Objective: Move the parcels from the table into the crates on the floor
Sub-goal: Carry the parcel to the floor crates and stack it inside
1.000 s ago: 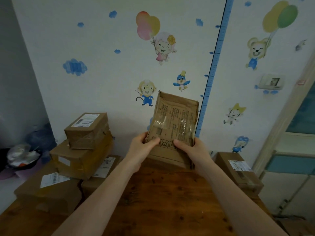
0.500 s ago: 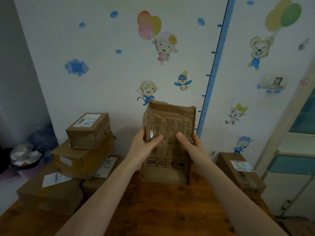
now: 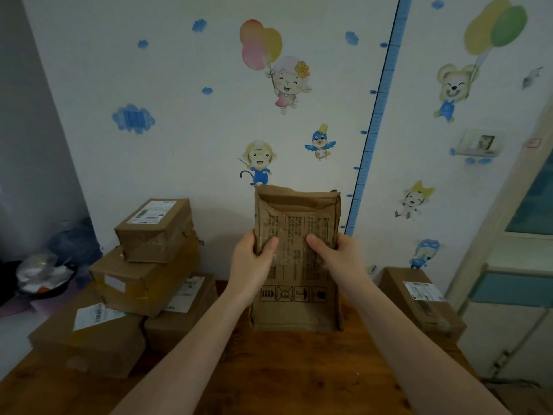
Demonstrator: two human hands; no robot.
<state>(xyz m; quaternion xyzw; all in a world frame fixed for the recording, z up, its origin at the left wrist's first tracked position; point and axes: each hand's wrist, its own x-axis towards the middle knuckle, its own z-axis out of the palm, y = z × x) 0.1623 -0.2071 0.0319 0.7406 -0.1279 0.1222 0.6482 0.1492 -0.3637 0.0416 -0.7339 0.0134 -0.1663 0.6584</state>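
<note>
A crumpled brown cardboard parcel point(image 3: 296, 223) with printed text and handling symbols stands upright at the back middle of the wooden table point(image 3: 284, 375). My left hand point(image 3: 254, 265) grips its left edge and my right hand point(image 3: 338, 262) grips its right edge, thumbs across the front. On the table's left side is a stack of several taped brown parcels point(image 3: 143, 277) with white labels. One more labelled parcel point(image 3: 419, 298) lies at the table's right edge. No crate is in view.
A wall with cartoon stickers and a blue height ruler point(image 3: 377, 115) rises right behind the table. A dark bowl with a plastic bag point(image 3: 42, 274) sits at the far left. A door frame and glass panels point(image 3: 514, 265) stand at the right.
The parcel has tipped from tilted and raised to upright with its lower edge at the table. Both hands slid from its lower part up to its sides.
</note>
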